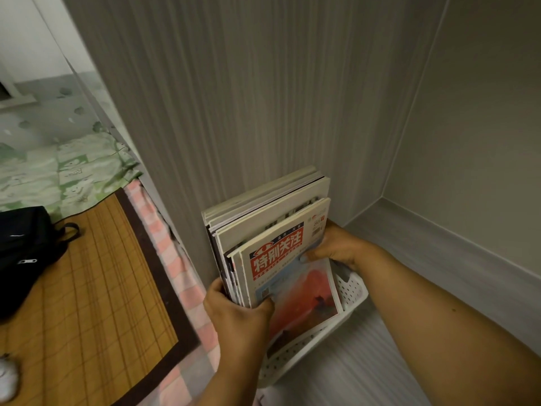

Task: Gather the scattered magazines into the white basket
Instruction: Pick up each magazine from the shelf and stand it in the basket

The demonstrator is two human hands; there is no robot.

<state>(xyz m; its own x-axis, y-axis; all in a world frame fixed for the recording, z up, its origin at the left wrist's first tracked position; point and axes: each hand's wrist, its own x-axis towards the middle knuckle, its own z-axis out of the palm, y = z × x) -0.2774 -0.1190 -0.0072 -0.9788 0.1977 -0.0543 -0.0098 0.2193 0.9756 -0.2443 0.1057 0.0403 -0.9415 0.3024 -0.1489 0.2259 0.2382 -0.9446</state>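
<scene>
A stack of several magazines [272, 230] stands upright in the white perforated basket [351, 291] on the grey floor, leaning against the striped wall panel. The front magazine [295, 276] has a red title banner and a reddish picture. My left hand [237, 315] grips the stack's left lower edge, thumb on the front cover. My right hand [336, 247] holds the stack's right edge, thumb on the front cover. The basket's left part is hidden behind my left hand and the magazines.
A bed with a bamboo mat [87, 288], a pink checked sheet edge [175, 259] and a green quilt [58, 165] lies to the left. A black bag [23, 253] sits on the mat. Grey walls close the corner behind and to the right.
</scene>
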